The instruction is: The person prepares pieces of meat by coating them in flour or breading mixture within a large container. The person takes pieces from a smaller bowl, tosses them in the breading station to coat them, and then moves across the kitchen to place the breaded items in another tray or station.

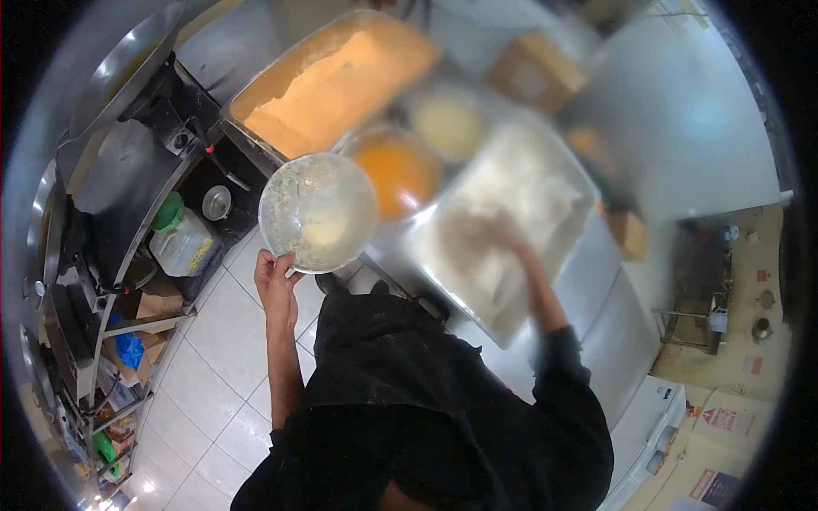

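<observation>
My left hand (278,281) pinches the near rim of a round metal bowl (319,212), which is tilted and has pale residue and a small pale lump inside. My right hand (495,233) is in a large rectangular metal tray (470,314) of white powder, blurred; whether its fingers hold anything cannot be seen. Between bowl and tray stands a bowl of orange liquid (396,172), partly covered by the held bowl. Behind it is a blurred bowl with pale yellow contents (448,124). A deep tray (255,86) of orange-tinted powder (332,89) lies at the upper left.
At the left are metal woks (128,61) on burners and a shelf below with a green-lidded plastic container (185,239) and a small metal bowl (217,202). Blurred cardboard boxes (535,70) stand behind the trays. A white appliance (645,428) is at the lower right.
</observation>
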Tool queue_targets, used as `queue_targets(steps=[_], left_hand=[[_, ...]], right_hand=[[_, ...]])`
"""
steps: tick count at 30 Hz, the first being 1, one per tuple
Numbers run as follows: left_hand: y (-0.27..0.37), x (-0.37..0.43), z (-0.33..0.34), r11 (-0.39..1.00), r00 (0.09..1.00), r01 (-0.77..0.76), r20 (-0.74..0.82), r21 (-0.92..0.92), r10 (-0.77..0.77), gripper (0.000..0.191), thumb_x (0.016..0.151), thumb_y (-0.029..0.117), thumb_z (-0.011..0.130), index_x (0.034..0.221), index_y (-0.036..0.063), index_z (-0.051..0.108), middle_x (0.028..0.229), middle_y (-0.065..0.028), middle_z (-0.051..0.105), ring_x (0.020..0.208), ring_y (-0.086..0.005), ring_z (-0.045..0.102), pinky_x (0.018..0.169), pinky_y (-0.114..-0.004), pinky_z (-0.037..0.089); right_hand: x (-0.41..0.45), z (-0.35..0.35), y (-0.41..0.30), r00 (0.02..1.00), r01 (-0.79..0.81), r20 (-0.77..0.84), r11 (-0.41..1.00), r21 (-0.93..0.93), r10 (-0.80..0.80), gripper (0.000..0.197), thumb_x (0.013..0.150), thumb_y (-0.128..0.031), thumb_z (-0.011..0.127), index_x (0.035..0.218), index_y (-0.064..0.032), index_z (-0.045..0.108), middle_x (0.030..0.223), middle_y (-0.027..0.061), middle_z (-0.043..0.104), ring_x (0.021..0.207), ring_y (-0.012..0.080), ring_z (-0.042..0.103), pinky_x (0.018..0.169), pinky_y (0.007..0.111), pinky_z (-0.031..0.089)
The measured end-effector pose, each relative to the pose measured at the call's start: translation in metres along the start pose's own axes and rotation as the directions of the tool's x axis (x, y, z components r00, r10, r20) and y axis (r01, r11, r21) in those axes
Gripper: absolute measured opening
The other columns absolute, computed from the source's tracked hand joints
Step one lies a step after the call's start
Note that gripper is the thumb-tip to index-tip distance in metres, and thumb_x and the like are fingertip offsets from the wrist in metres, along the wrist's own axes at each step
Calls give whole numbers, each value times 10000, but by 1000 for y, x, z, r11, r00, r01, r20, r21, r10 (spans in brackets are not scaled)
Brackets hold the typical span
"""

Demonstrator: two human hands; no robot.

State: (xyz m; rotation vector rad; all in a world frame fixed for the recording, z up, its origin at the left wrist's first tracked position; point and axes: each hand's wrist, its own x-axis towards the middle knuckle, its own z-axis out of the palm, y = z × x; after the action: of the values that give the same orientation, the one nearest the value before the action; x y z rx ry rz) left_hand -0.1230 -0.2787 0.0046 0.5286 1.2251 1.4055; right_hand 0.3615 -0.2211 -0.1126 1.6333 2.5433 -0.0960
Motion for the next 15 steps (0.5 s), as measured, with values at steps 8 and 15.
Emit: queue_targets(steps=[8, 15], left_hand=[[0, 1, -13, 1000, 998, -9, -68, 7, 9, 174, 816, 66, 572, 757, 121, 417, 834, -20, 556, 791, -122, 536, 686, -342, 483], [-2, 9, -4, 1000, 999, 23, -23, 4, -23, 180, 809, 63, 572, 751, 121, 411, 816, -13, 551, 789, -116, 539, 681, -337, 482]], right_hand=[[-34, -152, -71, 974, -135, 136, -16, 991, 183, 597, 867, -266, 562, 1377, -69, 324, 1189, 136, 530, 1104, 208, 508, 923, 315, 416], [-76, -17, -89, 997, -3, 75, 988, 154, -9, 525, 815, -223, 582, 1287, -57, 423, 1140, 194, 523, 992, 245, 565, 911, 370, 438]])
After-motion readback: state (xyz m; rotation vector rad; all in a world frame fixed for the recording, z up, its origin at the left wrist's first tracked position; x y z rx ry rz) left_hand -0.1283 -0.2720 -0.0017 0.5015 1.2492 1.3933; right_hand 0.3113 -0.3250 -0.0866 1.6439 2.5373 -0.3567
